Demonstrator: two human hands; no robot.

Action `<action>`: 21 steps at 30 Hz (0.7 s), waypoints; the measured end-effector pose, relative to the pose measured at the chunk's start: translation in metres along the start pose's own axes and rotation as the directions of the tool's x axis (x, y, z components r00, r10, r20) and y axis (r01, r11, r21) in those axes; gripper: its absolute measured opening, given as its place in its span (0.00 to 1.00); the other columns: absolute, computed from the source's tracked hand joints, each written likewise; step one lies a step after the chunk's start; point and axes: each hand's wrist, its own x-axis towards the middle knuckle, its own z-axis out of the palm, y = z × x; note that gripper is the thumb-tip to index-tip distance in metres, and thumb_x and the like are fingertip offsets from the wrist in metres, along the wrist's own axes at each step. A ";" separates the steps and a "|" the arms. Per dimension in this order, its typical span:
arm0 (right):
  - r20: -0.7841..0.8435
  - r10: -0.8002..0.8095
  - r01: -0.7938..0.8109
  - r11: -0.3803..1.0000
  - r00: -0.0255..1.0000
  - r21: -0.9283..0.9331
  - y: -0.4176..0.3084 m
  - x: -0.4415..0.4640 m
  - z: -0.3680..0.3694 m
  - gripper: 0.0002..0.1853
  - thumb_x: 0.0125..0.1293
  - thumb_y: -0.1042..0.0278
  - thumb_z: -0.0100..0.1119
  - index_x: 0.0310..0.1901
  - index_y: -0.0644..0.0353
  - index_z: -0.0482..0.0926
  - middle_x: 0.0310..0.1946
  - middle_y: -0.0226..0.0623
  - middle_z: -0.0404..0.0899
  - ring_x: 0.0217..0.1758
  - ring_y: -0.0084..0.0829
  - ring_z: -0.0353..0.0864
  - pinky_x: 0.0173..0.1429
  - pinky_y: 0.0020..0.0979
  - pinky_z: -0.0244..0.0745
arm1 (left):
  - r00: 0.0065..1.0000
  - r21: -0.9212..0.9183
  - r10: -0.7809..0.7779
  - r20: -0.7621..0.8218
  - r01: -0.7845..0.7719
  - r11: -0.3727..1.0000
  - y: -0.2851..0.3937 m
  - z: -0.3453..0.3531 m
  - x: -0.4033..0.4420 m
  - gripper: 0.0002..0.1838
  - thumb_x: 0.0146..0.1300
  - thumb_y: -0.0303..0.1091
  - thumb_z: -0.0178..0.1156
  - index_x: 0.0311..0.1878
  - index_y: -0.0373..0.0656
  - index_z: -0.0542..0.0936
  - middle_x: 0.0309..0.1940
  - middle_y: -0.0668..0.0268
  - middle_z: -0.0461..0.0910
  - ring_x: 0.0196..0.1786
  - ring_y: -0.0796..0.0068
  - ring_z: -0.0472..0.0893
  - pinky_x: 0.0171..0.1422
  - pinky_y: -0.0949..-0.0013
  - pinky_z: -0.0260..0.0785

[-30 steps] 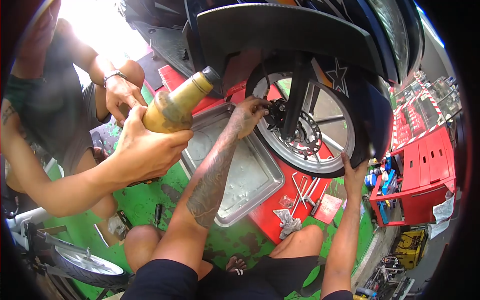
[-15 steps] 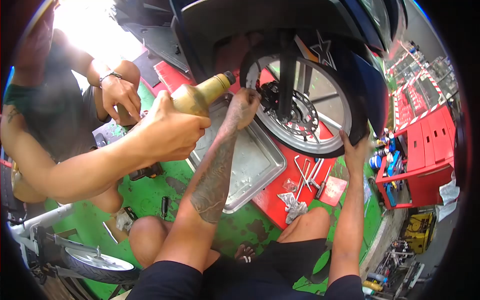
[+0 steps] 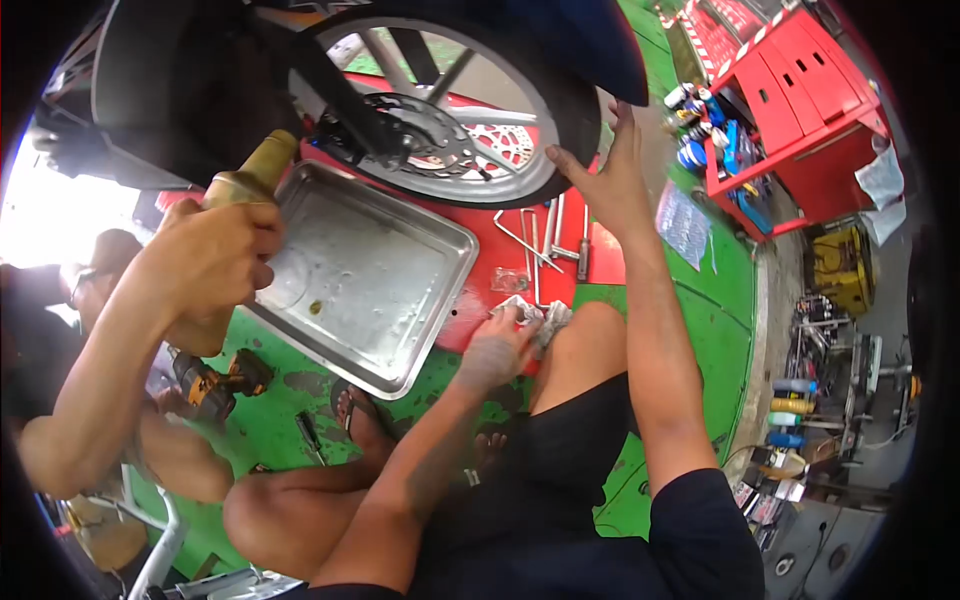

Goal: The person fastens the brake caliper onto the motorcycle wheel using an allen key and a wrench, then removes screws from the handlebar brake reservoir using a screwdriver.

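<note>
Down by my right knee, my left hand (image 3: 495, 350) has its fingers on a crumpled grey rag (image 3: 553, 322) and appears to be gripping it. My right hand (image 3: 615, 185) holds the tyre of a motorcycle wheel (image 3: 572, 120), thumb on the near face and fingers round the tread. A brake disc (image 3: 430, 140) and a dark fork leg (image 3: 340, 100) show at the wheel's hub. Left of me, a co-worker's hand (image 3: 215, 250) grips a yellowish bottle (image 3: 262, 165) with its narrow end up. Below the wheel lies a metal tray (image 3: 400, 385) with wet spots.
Hex keys and a T-handle wrench (image 3: 584, 250) lie on the red board (image 3: 610, 262) beside a small clear bag (image 3: 510, 280). A cordless drill (image 3: 215, 380) and a screwdriver (image 3: 310, 435) are on the green floor. A red tool cabinet (image 3: 800, 90) stands at right.
My left hand has come away from the wheel hub and down to the rag. My right hand stays on the tyre. The co-worker's bottle now tilts more upright. The view has shifted.
</note>
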 end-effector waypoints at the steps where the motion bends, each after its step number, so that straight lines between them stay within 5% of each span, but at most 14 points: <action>1: 0.002 0.035 -0.035 0.999 0.999 0.018 -0.001 -0.010 -0.011 0.51 0.60 0.52 0.80 0.76 0.69 0.61 0.67 0.60 0.70 0.75 0.55 0.68 0.76 0.47 0.66 | 0.995 0.040 0.002 0.099 -0.006 0.999 0.003 0.016 -0.002 0.17 0.66 0.38 0.65 0.57 0.49 0.83 0.49 0.56 0.78 0.50 0.55 0.81 0.52 0.55 0.77; 3: 0.005 0.102 -0.102 0.993 0.995 0.060 -0.003 -0.028 -0.027 0.47 0.63 0.54 0.78 0.76 0.67 0.62 0.69 0.57 0.69 0.77 0.53 0.66 0.78 0.47 0.65 | 0.957 0.125 -0.007 0.289 -0.030 0.992 -0.002 0.042 -0.003 0.21 0.67 0.38 0.63 0.63 0.51 0.82 0.52 0.57 0.77 0.56 0.55 0.80 0.58 0.53 0.77; 6: 0.092 0.165 -0.172 0.983 0.982 0.067 0.023 -0.066 -0.054 0.39 0.67 0.58 0.74 0.74 0.65 0.67 0.69 0.53 0.73 0.75 0.48 0.71 0.78 0.46 0.66 | 0.965 0.019 0.004 0.261 -0.009 1.000 -0.027 0.079 -0.006 0.22 0.67 0.37 0.61 0.63 0.48 0.82 0.50 0.57 0.77 0.56 0.55 0.80 0.58 0.53 0.78; 9: 0.247 0.439 -0.471 0.878 0.864 0.088 0.059 -0.108 -0.068 0.31 0.68 0.58 0.73 0.67 0.65 0.75 0.63 0.50 0.80 0.69 0.44 0.78 0.74 0.43 0.70 | 0.981 -0.182 -0.047 0.189 0.082 0.980 -0.027 0.059 -0.004 0.17 0.62 0.27 0.61 0.54 0.38 0.84 0.51 0.55 0.78 0.54 0.51 0.81 0.57 0.52 0.77; 11: 0.354 0.437 -0.454 0.890 0.827 -0.037 0.073 -0.129 -0.068 0.27 0.67 0.57 0.72 0.63 0.62 0.79 0.58 0.49 0.83 0.65 0.45 0.82 0.70 0.42 0.73 | 0.978 -0.310 -0.149 0.146 0.189 0.932 -0.026 0.038 -0.009 0.12 0.60 0.22 0.61 0.48 0.35 0.84 0.51 0.53 0.79 0.53 0.47 0.81 0.57 0.50 0.76; 15: 0.548 0.505 -0.406 0.863 0.667 -0.302 0.089 -0.145 -0.069 0.23 0.67 0.55 0.70 0.58 0.59 0.83 0.53 0.46 0.87 0.59 0.47 0.85 0.60 0.43 0.79 | 0.933 -0.159 -0.249 0.260 0.296 0.942 -0.038 0.015 -0.027 0.11 0.57 0.23 0.68 0.44 0.37 0.81 0.50 0.53 0.80 0.47 0.44 0.83 0.51 0.49 0.78; 21: 0.533 0.687 -0.522 0.724 0.494 -0.450 0.152 -0.120 -0.033 0.22 0.68 0.51 0.68 0.56 0.58 0.82 0.53 0.47 0.87 0.56 0.51 0.86 0.59 0.48 0.80 | 0.905 0.023 -0.274 0.325 0.282 0.959 -0.016 0.002 -0.026 0.11 0.64 0.29 0.64 0.46 0.40 0.74 0.39 0.52 0.79 0.43 0.47 0.83 0.49 0.48 0.78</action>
